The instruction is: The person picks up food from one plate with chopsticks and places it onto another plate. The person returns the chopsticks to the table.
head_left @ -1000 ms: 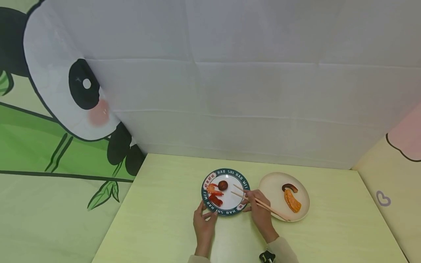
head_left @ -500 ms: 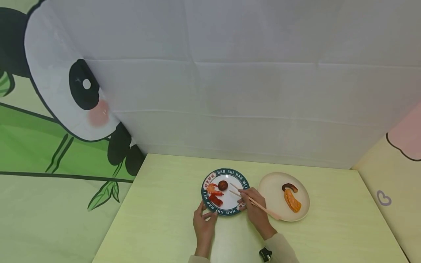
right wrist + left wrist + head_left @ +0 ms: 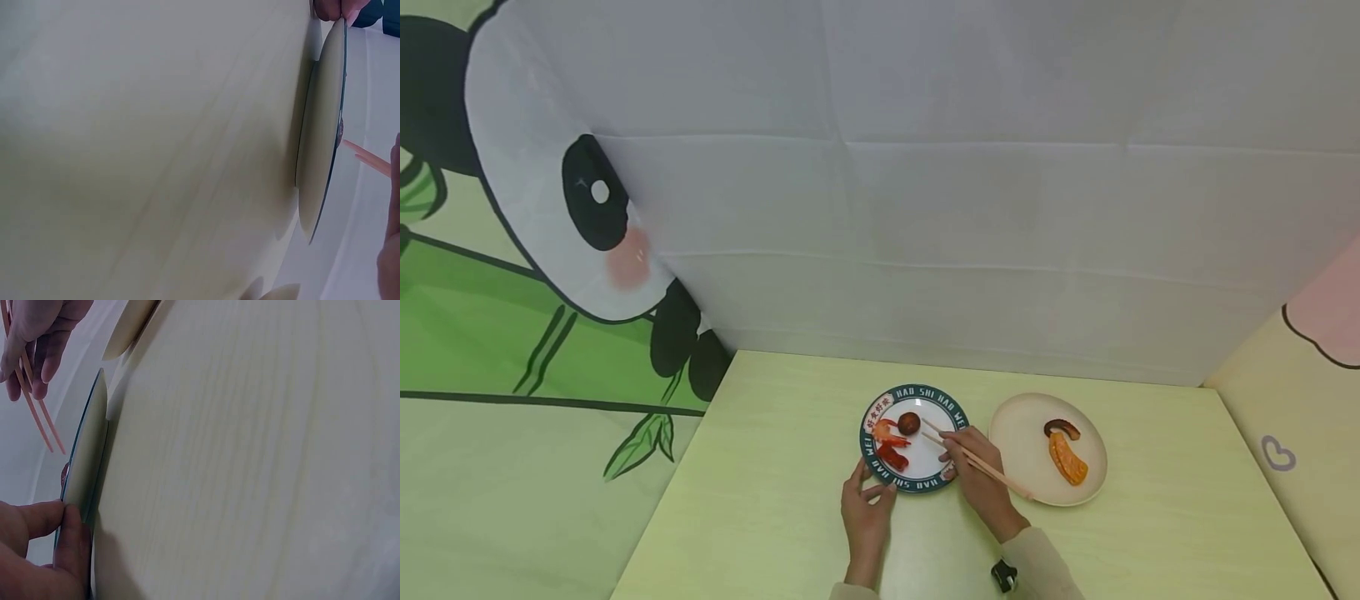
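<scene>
A round plate [image 3: 929, 468] with a dark green lettered rim lies on the table. My left hand [image 3: 867, 515] pinches its near-left rim between thumb and fingers, as the left wrist view shows at the edge of the plate [image 3: 87, 456]. On it sit a round brown ball-shaped food piece [image 3: 908, 423], an orange-and-white shrimp-like piece [image 3: 889, 433] and a dark red piece [image 3: 892, 457]. My right hand [image 3: 983, 483] holds a pair of wooden chopsticks [image 3: 1003, 478] over the plate's right side. Their tips stand slightly apart, just right of the brown ball, with nothing between them.
A cream plate [image 3: 1017, 427] stands to the right, partly behind my right hand. On it lie a brown curved slice [image 3: 1062, 427] and an orange ridged piece [image 3: 1066, 459]. A white cloth wall [image 3: 955, 317] rises behind the table's far edge.
My right hand has moved a little left with the chopsticks, bringing their tips nearer the brown ball. The left hand and the plate stay where they were.
</scene>
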Action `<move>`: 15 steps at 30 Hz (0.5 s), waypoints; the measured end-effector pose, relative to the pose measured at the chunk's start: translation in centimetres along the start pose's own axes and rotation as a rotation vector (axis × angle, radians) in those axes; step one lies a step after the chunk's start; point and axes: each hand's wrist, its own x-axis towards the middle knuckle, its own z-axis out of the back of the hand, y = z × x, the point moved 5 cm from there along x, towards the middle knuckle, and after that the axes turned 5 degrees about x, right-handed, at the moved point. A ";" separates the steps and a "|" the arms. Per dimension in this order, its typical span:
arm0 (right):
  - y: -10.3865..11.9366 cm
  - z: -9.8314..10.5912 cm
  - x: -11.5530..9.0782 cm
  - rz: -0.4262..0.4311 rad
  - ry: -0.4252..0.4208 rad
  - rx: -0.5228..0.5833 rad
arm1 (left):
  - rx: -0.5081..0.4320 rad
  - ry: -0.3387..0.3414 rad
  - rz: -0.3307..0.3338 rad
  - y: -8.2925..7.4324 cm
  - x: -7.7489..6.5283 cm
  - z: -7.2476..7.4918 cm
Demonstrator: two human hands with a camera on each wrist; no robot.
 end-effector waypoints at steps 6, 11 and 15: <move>-0.1 0.0 0.1 0.012 0.013 -0.019 | 0.001 0.001 0.004 -0.1 0.0 0.0; -0.2 0.1 0.1 0.069 0.010 -0.076 | 0.007 0.002 0.012 -0.3 0.0 0.0; -0.3 0.0 0.2 0.092 0.006 -0.108 | 0.011 0.003 0.014 -0.2 0.0 0.0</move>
